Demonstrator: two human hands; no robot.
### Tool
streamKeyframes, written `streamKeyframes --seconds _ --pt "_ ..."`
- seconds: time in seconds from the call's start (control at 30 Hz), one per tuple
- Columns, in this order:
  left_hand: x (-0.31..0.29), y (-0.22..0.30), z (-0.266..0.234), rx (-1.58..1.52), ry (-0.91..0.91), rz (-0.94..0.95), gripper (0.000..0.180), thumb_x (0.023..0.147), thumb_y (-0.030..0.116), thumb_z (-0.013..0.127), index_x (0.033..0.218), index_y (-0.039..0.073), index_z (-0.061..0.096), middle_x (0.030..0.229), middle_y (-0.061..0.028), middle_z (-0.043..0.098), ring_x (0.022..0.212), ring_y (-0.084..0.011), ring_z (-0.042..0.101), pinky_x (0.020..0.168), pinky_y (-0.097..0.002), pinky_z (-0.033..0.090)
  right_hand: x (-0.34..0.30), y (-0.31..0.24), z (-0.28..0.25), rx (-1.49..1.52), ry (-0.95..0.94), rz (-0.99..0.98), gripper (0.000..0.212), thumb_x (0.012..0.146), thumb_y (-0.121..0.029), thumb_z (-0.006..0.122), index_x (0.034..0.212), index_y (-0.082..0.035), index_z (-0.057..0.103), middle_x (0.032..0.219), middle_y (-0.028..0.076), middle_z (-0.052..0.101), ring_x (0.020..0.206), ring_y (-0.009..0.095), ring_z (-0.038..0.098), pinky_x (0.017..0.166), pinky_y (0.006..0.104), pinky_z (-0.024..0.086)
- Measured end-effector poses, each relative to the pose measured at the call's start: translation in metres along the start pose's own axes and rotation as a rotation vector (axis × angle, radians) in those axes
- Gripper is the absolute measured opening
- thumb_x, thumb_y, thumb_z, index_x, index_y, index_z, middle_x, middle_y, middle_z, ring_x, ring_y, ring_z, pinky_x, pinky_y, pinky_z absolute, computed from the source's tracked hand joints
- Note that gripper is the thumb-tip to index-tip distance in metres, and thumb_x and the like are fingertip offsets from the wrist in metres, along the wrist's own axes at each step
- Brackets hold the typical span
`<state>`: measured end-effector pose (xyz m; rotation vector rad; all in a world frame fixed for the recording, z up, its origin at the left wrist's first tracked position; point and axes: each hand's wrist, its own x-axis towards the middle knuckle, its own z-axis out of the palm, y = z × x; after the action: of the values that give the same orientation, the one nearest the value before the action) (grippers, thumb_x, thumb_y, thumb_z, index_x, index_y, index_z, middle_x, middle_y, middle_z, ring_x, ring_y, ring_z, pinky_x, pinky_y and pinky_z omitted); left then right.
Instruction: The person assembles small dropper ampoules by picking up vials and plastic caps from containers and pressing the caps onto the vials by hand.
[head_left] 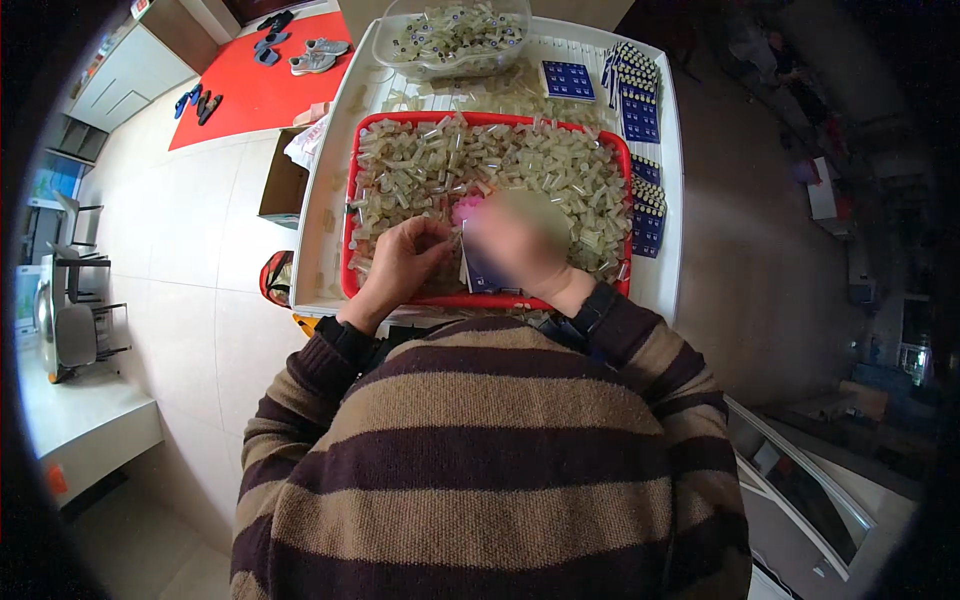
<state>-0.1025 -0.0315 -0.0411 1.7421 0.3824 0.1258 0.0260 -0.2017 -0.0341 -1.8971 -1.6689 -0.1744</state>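
Observation:
My left hand (405, 262) is over the near part of a red-rimmed tray (352, 255). Its thumb and fingertips are pinched together, and whatever may be between them is too small to make out. My right hand (525, 240) is beside it, smeared, so its fingers do not show. Between the hands a dark blue card (484, 272) with a white edge stands tilted, partly covered by the right hand. Something bright pink (467, 208) shows just beyond the card. Small clear, pale yellowish tubes (410, 160) fill the tray around both hands.
The tray rests on a white table with a raised rim (672, 200). A clear plastic tub (455, 68) of small capped pieces stands at the far side. Blue cards (568, 80) and rows of capped tubes on blue cards (640, 110) lie right. A cardboard box (283, 185) is left.

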Motion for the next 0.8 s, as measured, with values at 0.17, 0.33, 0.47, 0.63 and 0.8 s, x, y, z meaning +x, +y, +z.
streamKeyframes --seconds 0.17,0.33,0.47,0.63,0.8 --pt "0.000 0.002 0.001 -0.010 0.006 -0.007 0.014 0.083 0.004 0.066 0.095 -0.002 0.061 0.080 -0.0009 0.062 0.073 -0.0061 0.056 0.065 -0.0229 0.048 0.002 -0.003 0.003 0.015 -0.010 0.121 0.017 0.075 -0.007 0.066 0.092 -0.008 0.062 0.093 0.006 0.058 0.080 0.025 0.062 0.065 0.0321 0.052" --pt "-0.001 0.010 0.000 0.006 -0.016 -0.009 0.016 0.083 0.005 0.066 0.096 -0.002 0.061 0.082 -0.0024 0.063 0.079 -0.0076 0.056 0.070 -0.0236 0.048 0.002 -0.004 0.004 0.024 -0.070 0.177 0.015 0.077 -0.007 0.066 0.091 -0.007 0.060 0.091 0.007 0.057 0.081 0.028 0.061 0.065 0.0342 0.051" --pt "-0.001 0.018 -0.001 0.050 -0.028 0.010 0.016 0.083 0.004 0.066 0.097 -0.001 0.061 0.084 -0.0017 0.063 0.079 -0.0075 0.056 0.072 -0.0236 0.048 0.007 -0.002 0.006 0.166 -0.068 0.328 0.010 0.081 -0.006 0.063 0.090 -0.004 0.059 0.089 0.007 0.056 0.080 0.025 0.060 0.070 0.0310 0.050" --pt "0.005 0.010 0.001 -0.050 -0.014 0.099 0.014 0.082 0.005 0.068 0.095 0.000 0.062 0.079 0.0008 0.062 0.071 -0.0041 0.054 0.064 -0.0213 0.047 0.010 0.012 0.010 0.582 -0.031 0.475 0.011 0.083 -0.011 0.063 0.089 -0.001 0.061 0.087 0.009 0.060 0.076 0.023 0.061 0.069 0.0330 0.049" --pt "0.008 0.016 0.002 0.005 -0.074 0.052 0.016 0.084 -0.001 0.063 0.100 -0.001 0.060 0.088 -0.0011 0.062 0.079 -0.0076 0.057 0.072 -0.0232 0.049 0.012 0.008 0.007 0.780 -0.086 0.577 0.012 0.085 -0.010 0.062 0.090 0.001 0.060 0.086 0.009 0.062 0.079 0.016 0.059 0.073 0.0301 0.047"
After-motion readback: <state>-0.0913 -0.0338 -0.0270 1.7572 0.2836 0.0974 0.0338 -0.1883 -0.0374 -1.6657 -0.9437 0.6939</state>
